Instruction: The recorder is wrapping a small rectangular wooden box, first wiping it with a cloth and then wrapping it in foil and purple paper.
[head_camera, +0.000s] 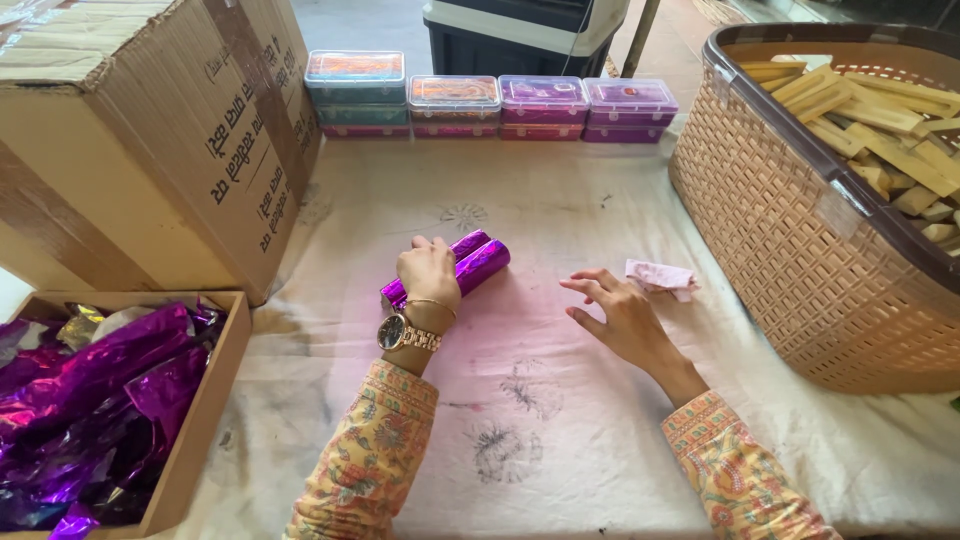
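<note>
My left hand (428, 272) rests on two shiny purple foil-wrapped rolls (478, 258) lying side by side on the white cloth (560, 400), fingers curled over them. A gold watch and a thin bangle sit on that wrist. My right hand (618, 312) hovers flat over the cloth with fingers spread and nothing in it. Just beyond its fingertips lies a small crumpled pink scrap (660, 278). Both arms wear patterned orange sleeves.
A large cardboard box (150, 140) stands at the left. Below it an open box (200, 420) holds crumpled purple foil (90, 400). A tan woven basket (790, 240) of wooden sticks (880, 120) fills the right. Stacked clear-lidded plastic boxes (490, 105) line the back.
</note>
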